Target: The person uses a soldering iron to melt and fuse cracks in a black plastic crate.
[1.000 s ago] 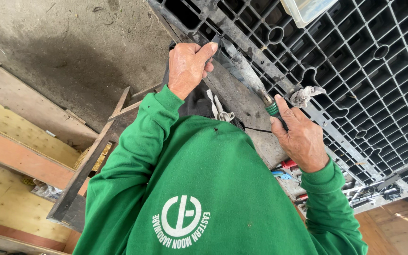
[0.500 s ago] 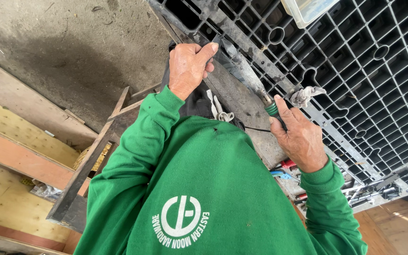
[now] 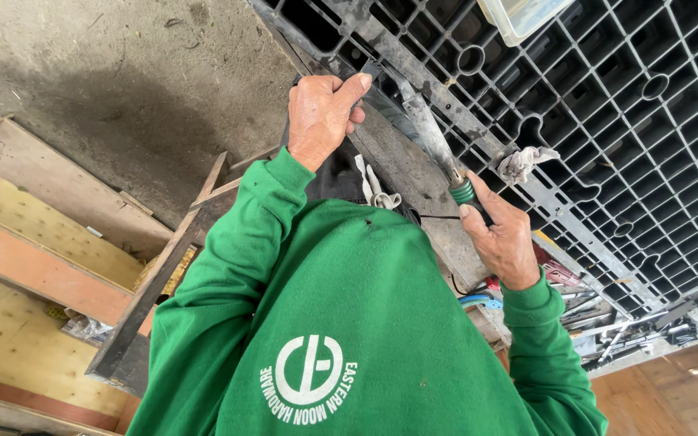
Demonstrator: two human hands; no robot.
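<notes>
Seen from above over a green sweatshirt (image 3: 341, 323). Right hand (image 3: 501, 238) wrapped shut around the green-banded handle (image 3: 464, 192) of a long grey blade-like tool (image 3: 428, 129), thumb laid along the handle, probably to steer the stroke. Left hand (image 3: 321, 113) closed in a pinch at the tool's far tip, forefinger stretched along it, apparently to press that end down and keep it flat. Held so at both ends, the tool lying slantwise across a dark worn plank (image 3: 414, 182), between the body and a black plastic grid pallet (image 3: 607, 121); a two-handed hold of this kind suits filing or scraping, though what the working edge bears on cannot be told. Crumpled grey rag (image 3: 527, 161) resting on the pallet's metal strip just beyond the right hand, near enough to grab. Pale twisted scrap (image 3: 375, 190) lying on the plank near the chest. Red and blue tool handles (image 3: 486, 295) heaped under the right forearm. Clear plastic box (image 3: 523, 16) at the top edge, well apart. Wooden boards (image 3: 42, 250) and concrete floor (image 3: 123, 73) off to the left.
</notes>
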